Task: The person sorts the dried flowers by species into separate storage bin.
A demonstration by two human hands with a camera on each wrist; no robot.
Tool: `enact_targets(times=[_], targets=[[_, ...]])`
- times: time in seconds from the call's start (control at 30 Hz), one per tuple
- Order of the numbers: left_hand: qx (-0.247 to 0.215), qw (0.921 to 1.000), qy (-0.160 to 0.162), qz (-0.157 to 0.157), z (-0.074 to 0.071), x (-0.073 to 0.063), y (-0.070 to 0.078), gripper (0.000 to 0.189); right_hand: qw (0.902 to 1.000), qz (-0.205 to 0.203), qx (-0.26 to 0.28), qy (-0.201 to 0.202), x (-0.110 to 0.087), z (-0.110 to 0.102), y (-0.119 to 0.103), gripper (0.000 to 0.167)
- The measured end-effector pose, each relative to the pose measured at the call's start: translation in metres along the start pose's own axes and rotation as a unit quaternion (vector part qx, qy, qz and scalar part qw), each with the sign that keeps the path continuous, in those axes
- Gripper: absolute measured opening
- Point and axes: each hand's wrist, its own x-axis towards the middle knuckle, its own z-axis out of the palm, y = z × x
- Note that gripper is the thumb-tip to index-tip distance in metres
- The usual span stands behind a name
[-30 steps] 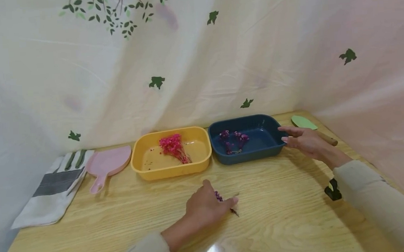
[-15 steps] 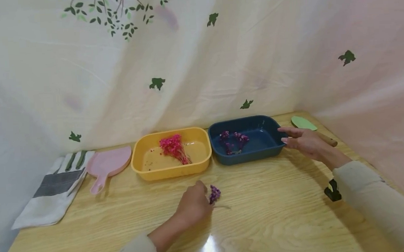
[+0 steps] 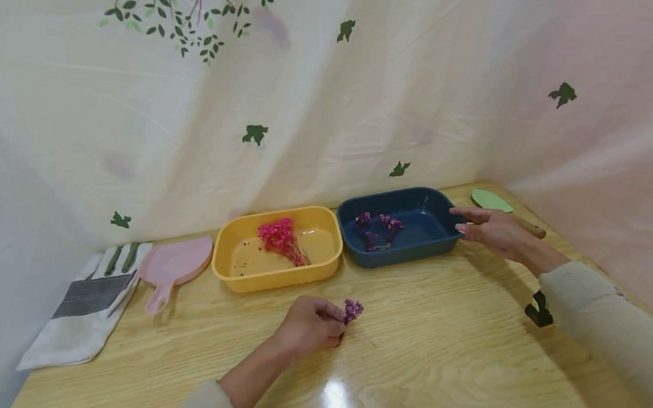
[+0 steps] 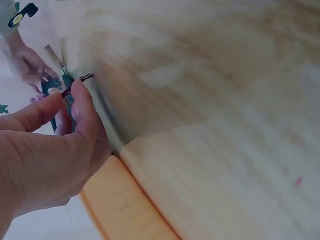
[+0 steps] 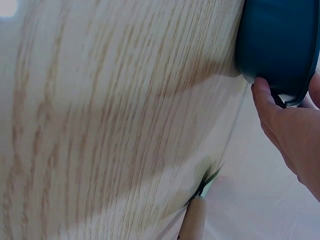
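My left hand (image 3: 306, 327) pinches a small sprig of purple dried flowers (image 3: 353, 309) above the table, with the blossoms pointing up and right. In the left wrist view its dark stems (image 4: 85, 78) stick out between thumb and fingers. My right hand (image 3: 493, 231) touches the right end of a dark blue tray (image 3: 397, 254), its fingers fairly straight against the outer side. Inside that tray lie more purple dried flowers (image 3: 391, 225). Left of it, a yellow tray (image 3: 277, 280) holds a bunch of pink dried flowers (image 3: 278, 235).
A pink paddle-shaped board (image 3: 178, 260) and a white cloth with a grey band (image 3: 93, 296) lie at the left. Behind my right hand is a green-bladed trowel (image 3: 490, 199) with a wooden handle. A patterned curtain (image 3: 308, 93) closes off the back of the wooden table (image 3: 425, 354).
My left hand has picked up the purple sprig from the table, moving left and turning so the blossoms point up. My right hand has stayed at the blue tray.
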Motion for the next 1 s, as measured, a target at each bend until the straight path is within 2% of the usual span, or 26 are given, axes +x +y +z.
enact_targets(times=[0.2, 0.37, 0.43, 0.53, 0.63, 0.77, 0.87, 1.0], targets=[[0.043, 0.9982, 0.006, 0.042, 0.004, 0.003, -0.006, 0.004, 1.0000, -0.001, -0.003, 0.004, 0.001, -0.001, 0.001, 0.062], [0.112, 0.9889, 0.028, 0.093, 0.009, 0.005, -0.010, 0.006, 1.0000, 0.000, -0.002, 0.008, 0.001, -0.001, 0.001, 0.060], [0.121, 0.9876, 0.029, 0.096, 0.010, 0.005, -0.011, 0.007, 1.0000, -0.001, -0.002, 0.007, 0.001, -0.001, 0.001, 0.060], [0.081, 0.9945, 0.007, 0.066, 0.010, 0.005, -0.011, 0.011, 1.0000, -0.002, -0.002, 0.006, 0.001, -0.001, 0.002, 0.060], [0.012, 0.9996, -0.021, 0.017, 0.010, 0.004, -0.006, 0.019, 1.0000, -0.002, -0.002, 0.005, 0.001, -0.001, 0.002, 0.061], [-0.067, 0.9968, -0.035, -0.027, 0.008, 0.005, 0.003, 0.022, 1.0000, -0.003, 0.001, 0.004, 0.000, -0.001, 0.001, 0.063], [-0.105, 0.9931, -0.034, -0.040, 0.008, 0.010, 0.012, 0.023, 1.0000, -0.003, 0.002, 0.001, -0.001, 0.000, 0.000, 0.064], [-0.138, 0.9888, -0.035, -0.044, 0.008, 0.025, 0.025, 0.025, 1.0000, -0.001, 0.007, 0.003, -0.001, -0.001, 0.001, 0.063]])
